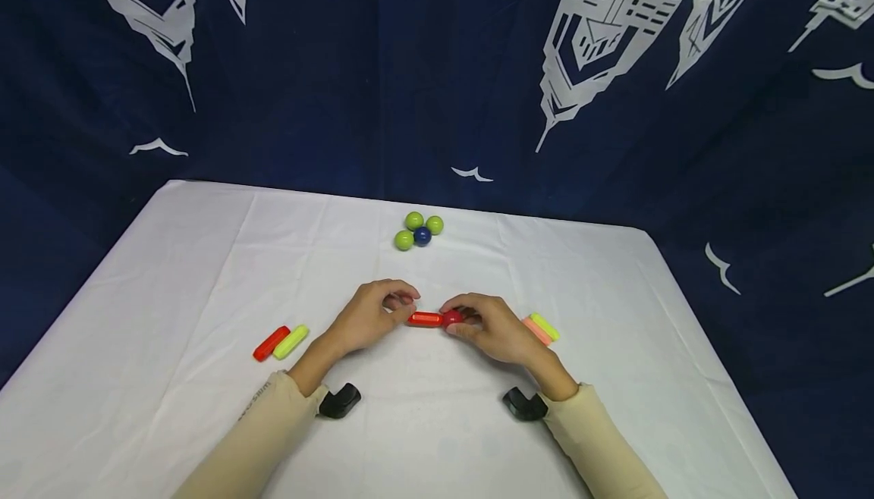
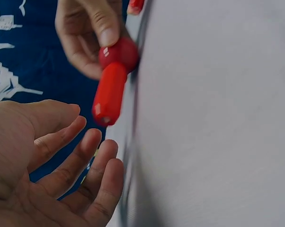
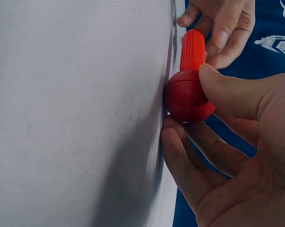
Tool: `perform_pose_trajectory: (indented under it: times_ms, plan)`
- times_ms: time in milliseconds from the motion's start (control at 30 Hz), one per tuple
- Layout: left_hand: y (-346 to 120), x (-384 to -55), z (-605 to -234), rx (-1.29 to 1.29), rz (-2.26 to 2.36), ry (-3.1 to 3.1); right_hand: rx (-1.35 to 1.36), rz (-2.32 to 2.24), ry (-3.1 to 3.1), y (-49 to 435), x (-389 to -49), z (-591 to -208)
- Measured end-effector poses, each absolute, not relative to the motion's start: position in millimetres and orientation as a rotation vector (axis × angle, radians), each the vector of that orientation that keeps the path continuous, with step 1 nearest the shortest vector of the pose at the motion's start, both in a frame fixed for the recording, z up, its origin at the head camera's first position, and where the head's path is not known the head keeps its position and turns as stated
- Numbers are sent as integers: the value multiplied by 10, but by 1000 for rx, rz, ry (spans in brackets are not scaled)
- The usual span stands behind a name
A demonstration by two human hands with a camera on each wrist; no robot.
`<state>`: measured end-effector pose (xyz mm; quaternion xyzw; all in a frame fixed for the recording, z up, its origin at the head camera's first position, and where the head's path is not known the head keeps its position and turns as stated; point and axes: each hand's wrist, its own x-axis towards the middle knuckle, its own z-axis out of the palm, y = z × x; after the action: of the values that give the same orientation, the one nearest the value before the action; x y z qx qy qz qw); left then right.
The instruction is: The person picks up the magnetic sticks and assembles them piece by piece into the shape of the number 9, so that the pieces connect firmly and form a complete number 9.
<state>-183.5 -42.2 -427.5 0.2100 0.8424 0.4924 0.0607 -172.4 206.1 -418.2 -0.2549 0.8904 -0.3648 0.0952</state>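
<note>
Loosely bent and spread, the fingers of the left hand (image 1: 372,313) stand just short of the near end of a red rod; a narrow gap shows there in the left wrist view. To the left of this hand, beside its forearm, a second red rod (image 1: 271,343) and a yellow rod (image 1: 290,341) lie side by side. Ahead of the hands and between them, farther up the white cloth (image 1: 410,438), three green balls (image 1: 403,240) cluster around a blue ball (image 1: 422,236). Just right of the left fingertips is the first red rod (image 1: 425,320), its other end meeting a red ball (image 1: 452,318). Thumb and fingers of the right hand (image 1: 495,328) pinch that ball. Right of this hand, a pink rod (image 1: 537,331) lies beside another yellow rod (image 1: 545,326).
</note>
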Motion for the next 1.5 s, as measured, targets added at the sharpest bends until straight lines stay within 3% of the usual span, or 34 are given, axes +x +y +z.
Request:
perform_pose_trajectory:
  times_ms: [500, 867, 1500]
  plan:
    - [-499, -2425, -4033, 452, 1489, 2701, -739, -1079, 2636, 2069, -1734, -4182]
    - [-453, -2754, -4147, 210, 1543, 2591, -713, -1091, 2623, 2084, -1728, -4201]
    - [-348, -2844, -4200, 40, 1544, 2504, -712, -1087, 2624, 2073, -1718, -4188]
